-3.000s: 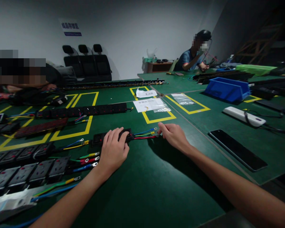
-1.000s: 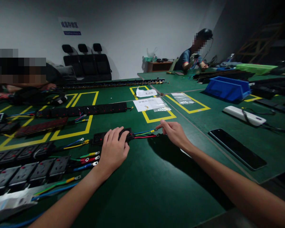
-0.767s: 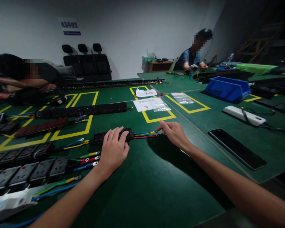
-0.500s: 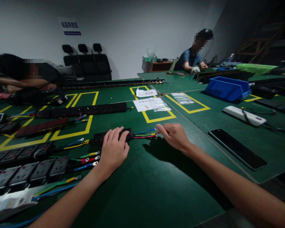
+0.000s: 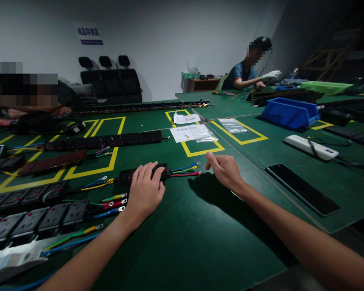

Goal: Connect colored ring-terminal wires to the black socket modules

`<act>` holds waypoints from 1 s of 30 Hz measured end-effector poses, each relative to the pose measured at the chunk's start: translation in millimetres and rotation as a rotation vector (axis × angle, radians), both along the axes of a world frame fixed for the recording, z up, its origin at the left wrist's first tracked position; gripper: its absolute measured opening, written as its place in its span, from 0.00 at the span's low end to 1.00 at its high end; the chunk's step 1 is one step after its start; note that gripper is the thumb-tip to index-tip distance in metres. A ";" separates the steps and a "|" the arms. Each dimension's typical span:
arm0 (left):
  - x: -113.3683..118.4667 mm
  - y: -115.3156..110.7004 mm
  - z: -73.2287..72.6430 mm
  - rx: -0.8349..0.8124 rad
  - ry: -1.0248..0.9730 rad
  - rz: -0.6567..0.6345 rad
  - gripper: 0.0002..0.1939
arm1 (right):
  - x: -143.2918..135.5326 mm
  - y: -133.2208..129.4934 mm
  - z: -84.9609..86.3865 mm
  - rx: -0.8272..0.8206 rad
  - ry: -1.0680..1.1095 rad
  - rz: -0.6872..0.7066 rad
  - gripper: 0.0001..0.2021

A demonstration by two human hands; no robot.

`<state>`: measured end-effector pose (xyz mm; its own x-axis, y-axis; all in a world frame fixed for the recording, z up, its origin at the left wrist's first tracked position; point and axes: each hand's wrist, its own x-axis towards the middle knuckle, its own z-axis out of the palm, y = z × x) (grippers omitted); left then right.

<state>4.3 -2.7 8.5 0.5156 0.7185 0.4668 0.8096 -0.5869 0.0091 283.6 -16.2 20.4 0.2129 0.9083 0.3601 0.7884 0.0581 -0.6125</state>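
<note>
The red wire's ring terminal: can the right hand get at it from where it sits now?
Probably yes. The right hand hovers just beside the red wire, whose terminal end lies on bare green table with nothing between. The left hand presses the black socket module, clear of that end.

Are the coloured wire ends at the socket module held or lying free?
Free: the wire ends lie fanned on the mat, right hand just beside them, not touching.

I see a blue bin point(image 5: 289, 113) on the green worktop point(image 5: 182, 242); nearer me than the bin lie a white power strip point(image 5: 311, 147) and a dark phone point(image 5: 301, 189), and left of it, clear bags point(image 5: 191, 133).
</note>
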 end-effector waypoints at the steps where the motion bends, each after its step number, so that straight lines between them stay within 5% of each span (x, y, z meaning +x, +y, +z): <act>1: -0.1 -0.2 0.2 -0.002 -0.002 -0.001 0.21 | 0.0 0.1 0.0 -0.001 0.003 -0.004 0.36; 30: -0.3 0.1 -0.7 0.005 -0.007 -0.006 0.21 | -3.1 2.4 -3.0 -0.172 0.123 0.093 0.36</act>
